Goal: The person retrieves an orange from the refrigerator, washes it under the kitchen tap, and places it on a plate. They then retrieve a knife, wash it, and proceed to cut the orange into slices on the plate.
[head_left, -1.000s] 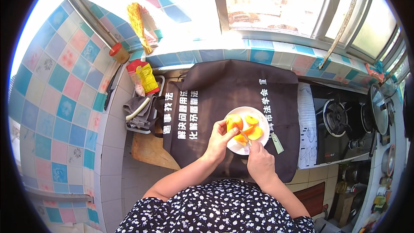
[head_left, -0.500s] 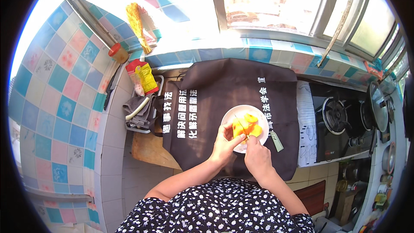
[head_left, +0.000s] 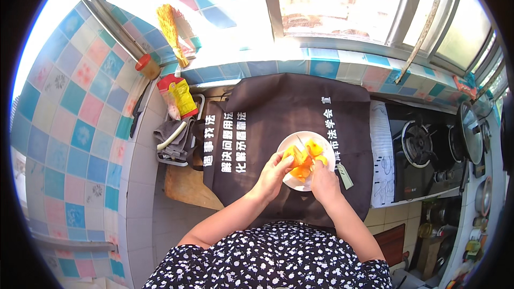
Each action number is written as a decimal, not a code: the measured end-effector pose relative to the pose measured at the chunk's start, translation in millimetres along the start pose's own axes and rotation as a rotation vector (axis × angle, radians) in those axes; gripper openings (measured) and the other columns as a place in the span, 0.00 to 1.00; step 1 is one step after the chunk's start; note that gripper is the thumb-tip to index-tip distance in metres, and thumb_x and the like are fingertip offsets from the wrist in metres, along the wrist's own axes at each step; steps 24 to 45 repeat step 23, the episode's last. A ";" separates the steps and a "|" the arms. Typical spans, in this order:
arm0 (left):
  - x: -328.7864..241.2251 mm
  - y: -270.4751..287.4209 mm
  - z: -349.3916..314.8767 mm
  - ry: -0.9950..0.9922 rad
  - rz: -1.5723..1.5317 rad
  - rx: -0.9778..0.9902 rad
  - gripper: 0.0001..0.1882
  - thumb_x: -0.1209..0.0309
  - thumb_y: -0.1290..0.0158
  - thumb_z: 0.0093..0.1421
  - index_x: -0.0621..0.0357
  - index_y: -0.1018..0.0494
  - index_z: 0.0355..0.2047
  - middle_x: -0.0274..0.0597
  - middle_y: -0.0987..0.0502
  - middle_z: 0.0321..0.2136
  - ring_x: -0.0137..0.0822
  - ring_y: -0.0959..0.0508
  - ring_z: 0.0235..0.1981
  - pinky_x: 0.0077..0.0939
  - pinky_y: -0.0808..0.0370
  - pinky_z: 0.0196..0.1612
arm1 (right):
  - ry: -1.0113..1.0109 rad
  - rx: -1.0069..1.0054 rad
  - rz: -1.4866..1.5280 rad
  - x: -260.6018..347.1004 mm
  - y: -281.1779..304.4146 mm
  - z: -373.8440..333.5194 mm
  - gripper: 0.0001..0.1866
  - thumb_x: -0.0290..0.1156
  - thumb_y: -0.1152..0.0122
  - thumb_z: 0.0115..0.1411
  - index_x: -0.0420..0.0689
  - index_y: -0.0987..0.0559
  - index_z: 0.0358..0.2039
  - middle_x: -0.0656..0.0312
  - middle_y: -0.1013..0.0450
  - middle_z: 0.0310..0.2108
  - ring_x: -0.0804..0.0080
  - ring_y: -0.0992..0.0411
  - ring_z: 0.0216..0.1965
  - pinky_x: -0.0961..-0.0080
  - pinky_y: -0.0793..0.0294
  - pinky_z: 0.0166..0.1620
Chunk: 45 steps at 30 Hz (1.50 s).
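A round white plate (head_left: 330,146) rests on a dark brown cloth with white printing (head_left: 278,107). Over the plate's left side my left hand (head_left: 272,174) is closed on a piece of orange-yellow fruit (head_left: 293,155); its exact kind is unclear. My right hand (head_left: 324,181) is closed at the plate's right side around a knife whose handle is hidden in the fist. The thin knife blade (head_left: 301,140) points up and left beside the held piece. More cut fruit pieces (head_left: 316,149) lie on the plate. Just right of it is a pale green flat object (head_left: 345,176).
A black gas stove (head_left: 417,144) with a lidded pan (head_left: 469,131) stands at the right. At the left are a rack with grey cloths (head_left: 174,142), a yellow-red packet (head_left: 181,99) and a small straw brush (head_left: 170,32). A tiled ledge and window run along the back.
My left hand has tilted and drawn slightly away from the right hand with its fruit piece. The knife blade now shows more, and the fruit pieces have shifted apart.
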<state>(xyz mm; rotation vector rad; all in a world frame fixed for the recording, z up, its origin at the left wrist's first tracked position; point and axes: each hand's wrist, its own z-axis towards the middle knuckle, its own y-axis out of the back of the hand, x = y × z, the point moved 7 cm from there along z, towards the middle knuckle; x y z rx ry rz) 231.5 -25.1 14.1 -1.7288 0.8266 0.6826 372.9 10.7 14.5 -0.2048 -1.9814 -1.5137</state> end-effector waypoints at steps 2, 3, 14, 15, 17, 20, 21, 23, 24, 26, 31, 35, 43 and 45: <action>0.3 10.3 -1.5 0.050 -0.019 -0.069 0.18 0.64 0.50 0.60 0.57 0.34 0.48 0.36 0.28 0.46 0.28 0.31 0.49 0.26 0.37 0.53 | -0.012 0.009 0.020 0.1 2.3 5.6 0.11 0.31 0.58 0.60 0.36 0.33 0.38 0.40 0.27 0.28 0.42 0.27 0.32 0.50 0.29 0.37; -0.2 9.9 0.7 0.042 -0.066 -0.059 0.17 0.63 0.51 0.60 0.57 0.33 0.48 0.35 0.28 0.46 0.28 0.31 0.48 0.26 0.37 0.52 | -0.033 0.030 0.041 0.5 6.5 4.8 0.10 0.31 0.58 0.61 0.37 0.32 0.37 0.41 0.27 0.29 0.42 0.28 0.32 0.51 0.30 0.36; -1.2 -16.3 6.1 0.036 -0.114 0.085 0.21 0.67 0.52 0.60 0.61 0.36 0.52 0.39 0.30 0.46 0.31 0.33 0.50 0.29 0.41 0.59 | 0.012 -0.160 0.745 5.1 -4.7 -3.1 0.15 0.34 0.60 0.67 0.37 0.28 0.41 0.68 0.33 0.18 0.83 0.38 0.18 0.82 0.37 0.24; 0.4 -11.2 5.3 0.022 -0.029 0.032 0.24 0.70 0.51 0.59 0.64 0.40 0.55 0.43 0.33 0.50 0.33 0.34 0.52 0.30 0.42 0.60 | -0.011 -0.136 0.778 1.6 -5.6 -0.4 0.15 0.34 0.59 0.67 0.37 0.28 0.42 0.69 0.35 0.18 0.84 0.39 0.17 0.83 0.38 0.22; -0.1 -6.3 7.4 0.027 0.116 0.067 0.28 0.72 0.50 0.58 0.64 0.44 0.58 0.45 0.35 0.52 0.33 0.34 0.53 0.29 0.41 0.59 | -0.049 -0.105 0.808 -3.0 -5.9 2.4 0.15 0.35 0.59 0.67 0.37 0.28 0.42 0.70 0.37 0.16 0.86 0.41 0.15 0.85 0.41 0.20; -10.4 -11.6 4.5 0.086 0.327 0.199 0.34 0.75 0.48 0.56 0.65 0.49 0.61 0.48 0.41 0.57 0.35 0.40 0.59 0.27 0.42 0.60 | -0.064 -0.089 0.745 -3.0 5.0 4.7 0.16 0.37 0.59 0.67 0.37 0.27 0.42 0.63 0.34 0.21 0.77 0.37 0.21 0.78 0.38 0.25; -14.6 -15.1 2.2 0.096 0.429 0.248 0.34 0.74 0.48 0.56 0.65 0.49 0.61 0.48 0.42 0.57 0.35 0.42 0.60 0.27 0.43 0.61 | -0.050 -0.082 0.688 0.6 12.1 5.2 0.17 0.38 0.59 0.66 0.37 0.27 0.42 0.55 0.30 0.26 0.66 0.31 0.27 0.70 0.34 0.31; -17.8 -13.1 4.2 0.109 0.698 0.388 0.39 0.71 0.47 0.57 0.64 0.56 0.63 0.48 0.49 0.61 0.38 0.49 0.64 0.28 0.46 0.63 | -0.044 -0.044 0.609 9.6 26.8 5.3 0.19 0.41 0.59 0.66 0.39 0.26 0.43 0.45 0.25 0.34 0.58 0.25 0.37 0.62 0.29 0.39; -17.8 -13.1 4.2 0.109 0.698 0.388 0.39 0.71 0.47 0.57 0.64 0.56 0.63 0.48 0.49 0.61 0.38 0.49 0.64 0.28 0.46 0.63 | -0.044 -0.044 0.609 9.6 26.8 5.3 0.19 0.41 0.59 0.66 0.39 0.26 0.43 0.45 0.25 0.34 0.58 0.25 0.37 0.62 0.29 0.39; -17.8 -13.1 4.2 0.109 0.698 0.388 0.39 0.71 0.47 0.57 0.64 0.56 0.63 0.48 0.49 0.61 0.38 0.49 0.64 0.28 0.46 0.63 | -0.044 -0.044 0.609 9.6 26.8 5.3 0.19 0.41 0.59 0.66 0.39 0.26 0.43 0.45 0.25 0.34 0.58 0.25 0.37 0.62 0.29 0.39; -17.8 -13.1 4.2 0.109 0.698 0.388 0.39 0.71 0.47 0.57 0.64 0.56 0.63 0.48 0.49 0.61 0.38 0.49 0.64 0.28 0.46 0.63 | -0.044 -0.044 0.609 9.6 26.8 5.3 0.19 0.41 0.59 0.66 0.39 0.26 0.43 0.45 0.25 0.34 0.58 0.25 0.37 0.62 0.29 0.39; -17.8 -13.1 4.2 0.109 0.698 0.388 0.39 0.71 0.47 0.57 0.64 0.56 0.63 0.48 0.49 0.61 0.38 0.49 0.64 0.28 0.46 0.63 | -0.044 -0.044 0.609 9.6 26.8 5.3 0.19 0.41 0.59 0.66 0.39 0.26 0.43 0.45 0.25 0.34 0.58 0.25 0.37 0.62 0.29 0.39; -17.8 -13.1 4.2 0.109 0.698 0.388 0.39 0.71 0.47 0.57 0.64 0.56 0.63 0.48 0.49 0.61 0.38 0.49 0.64 0.28 0.46 0.63 | -0.044 -0.044 0.609 9.6 26.8 5.3 0.19 0.41 0.59 0.66 0.39 0.26 0.43 0.45 0.25 0.34 0.58 0.25 0.37 0.62 0.29 0.39; -17.8 -13.1 4.2 0.109 0.698 0.388 0.39 0.71 0.47 0.57 0.64 0.56 0.63 0.48 0.49 0.61 0.38 0.49 0.64 0.28 0.46 0.63 | -0.044 -0.044 0.609 9.6 26.8 5.3 0.19 0.41 0.59 0.66 0.39 0.26 0.43 0.45 0.25 0.34 0.58 0.25 0.37 0.62 0.29 0.39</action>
